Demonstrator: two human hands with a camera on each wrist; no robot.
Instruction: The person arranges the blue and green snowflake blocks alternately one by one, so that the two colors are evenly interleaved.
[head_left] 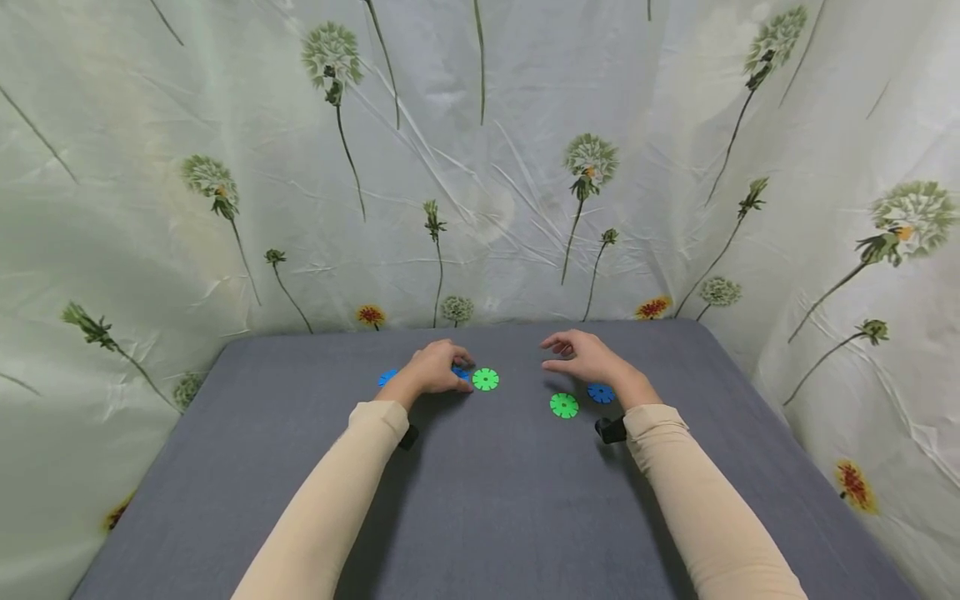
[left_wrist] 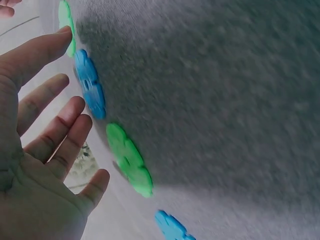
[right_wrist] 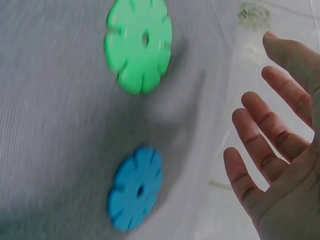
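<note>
My left hand (head_left: 435, 368) reaches over the row of notched plastic discs at the table's left middle, fingers loosely bent and apart from the thumb, holding nothing. Just beyond its thumb lies a green disc (head_left: 485, 379); a blue disc (head_left: 460, 373) shows between thumb and fingers. The left wrist view shows another green disc (left_wrist: 129, 159), hidden by the hand in the head view, and a second blue disc (left_wrist: 172, 227). My right hand (head_left: 588, 358) hovers with spread, relaxed fingers, empty. Near it lie a green disc (head_left: 564, 406) and a blue disc (head_left: 600, 393).
A grey cloth covers the table (head_left: 487, 517). Behind and beside it hangs a pale curtain (head_left: 495, 208) printed with dandelions. Dark wrist-worn devices show beneath both wrists, the right one (head_left: 611, 430) more plainly.
</note>
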